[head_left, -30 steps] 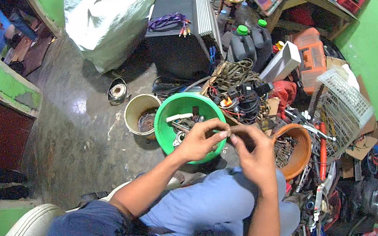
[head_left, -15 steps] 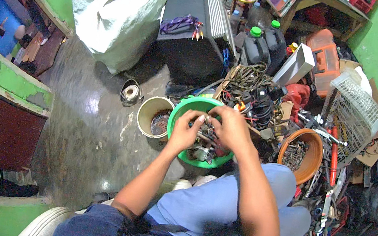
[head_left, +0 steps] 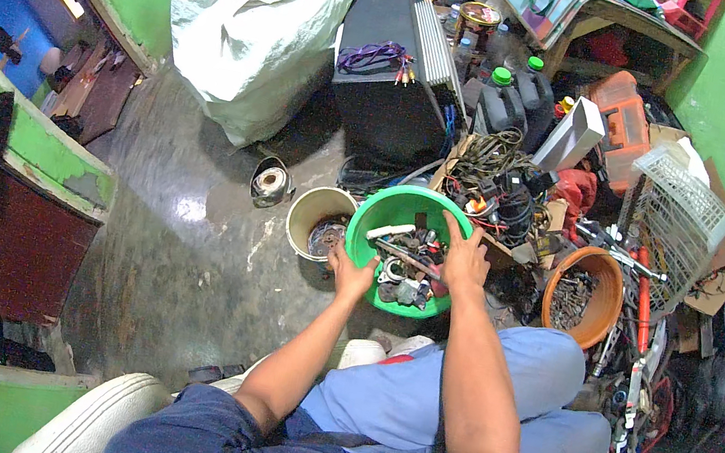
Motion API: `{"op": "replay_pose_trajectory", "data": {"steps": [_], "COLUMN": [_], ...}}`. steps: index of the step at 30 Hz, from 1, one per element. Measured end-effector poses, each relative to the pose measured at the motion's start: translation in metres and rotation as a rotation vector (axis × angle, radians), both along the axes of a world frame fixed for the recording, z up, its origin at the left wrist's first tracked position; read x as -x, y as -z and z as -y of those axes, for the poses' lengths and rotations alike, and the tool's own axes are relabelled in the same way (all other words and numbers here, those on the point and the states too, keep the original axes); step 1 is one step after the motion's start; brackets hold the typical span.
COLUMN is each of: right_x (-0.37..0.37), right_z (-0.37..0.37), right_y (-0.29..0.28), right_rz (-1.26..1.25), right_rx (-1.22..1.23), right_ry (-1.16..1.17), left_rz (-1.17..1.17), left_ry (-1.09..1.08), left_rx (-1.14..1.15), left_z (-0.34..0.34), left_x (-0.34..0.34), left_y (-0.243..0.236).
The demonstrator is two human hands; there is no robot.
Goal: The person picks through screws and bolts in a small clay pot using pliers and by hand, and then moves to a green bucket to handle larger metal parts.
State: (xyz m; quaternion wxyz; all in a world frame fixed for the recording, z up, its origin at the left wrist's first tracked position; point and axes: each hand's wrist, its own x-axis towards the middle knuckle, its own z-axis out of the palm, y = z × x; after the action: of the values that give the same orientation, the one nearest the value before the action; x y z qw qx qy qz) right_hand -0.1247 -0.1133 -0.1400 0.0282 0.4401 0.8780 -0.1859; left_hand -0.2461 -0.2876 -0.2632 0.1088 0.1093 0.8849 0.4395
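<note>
A round green basin (head_left: pixel 401 202) stands in front of my knees, holding a heap of metal parts (head_left: pixel 405 290) and a long rod-like piece (head_left: pixel 407 260). My left hand (head_left: pixel 350 271) grips its near left rim, thumb at the edge and fingers outside. On the opposite side, my right hand (head_left: pixel 465 259) grasps the right rim, its fingers reaching over the edge. Neither hand holds a loose part. Left of the basin, close beside it, is a cream bucket (head_left: pixel 307 212) with dark small bits at the bottom.
An orange-brown pot (head_left: pixel 612 305) of small metal pieces stands by my right knee. Behind the basin lie tangled cables (head_left: pixel 499 168), a black cabinet (head_left: pixel 385 124) and a white sack (head_left: pixel 249 42). A wire-like white basket (head_left: pixel 681 210) and tools crowd the right. A small round tin (head_left: pixel 270 183) sits on the floor.
My hands have parted from above the basin's middle, where the fingertips were together over a small piece, and moved out to its left and right rims. The view has shifted slightly.
</note>
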Motion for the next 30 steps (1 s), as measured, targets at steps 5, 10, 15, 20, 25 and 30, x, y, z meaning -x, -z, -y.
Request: {"op": "replay_pose_trajectory", "data": {"steps": [5, 10, 15, 20, 25, 30], "right_x": [-0.024, -0.049, -0.054, -0.052, -0.050, -0.042], "right_z": [-0.035, -0.024, -0.019, -0.016, -0.007, -0.011], "right_y": [0.019, 0.002, -0.003, -0.020, -0.016, 0.000], "right_rz": [-0.111, -0.380, -0.294, -0.577, -0.291, -0.407], "right_rx": [0.100, 0.002, 0.092, 0.020, 0.124, 0.113], "right_ry": [0.094, 0.239, 0.344, 0.377, 0.356, 0.345], "left_rz": [0.021, -0.011, -0.037, -0.076, -0.075, -0.086], "left_ry": [0.249, 0.348, 0.296, 0.283, 0.344, 0.372], "left_rx": [0.013, -0.013, 0.064, -0.089, 0.028, 0.046], "left_z": [-0.006, 0.004, -0.026, -0.013, -0.015, -0.008], "left_x": [0.034, 0.062, 0.066, 0.064, 0.078, 0.089], "left_y": [-0.040, -0.108, -0.109, -0.114, -0.086, -0.081]}}
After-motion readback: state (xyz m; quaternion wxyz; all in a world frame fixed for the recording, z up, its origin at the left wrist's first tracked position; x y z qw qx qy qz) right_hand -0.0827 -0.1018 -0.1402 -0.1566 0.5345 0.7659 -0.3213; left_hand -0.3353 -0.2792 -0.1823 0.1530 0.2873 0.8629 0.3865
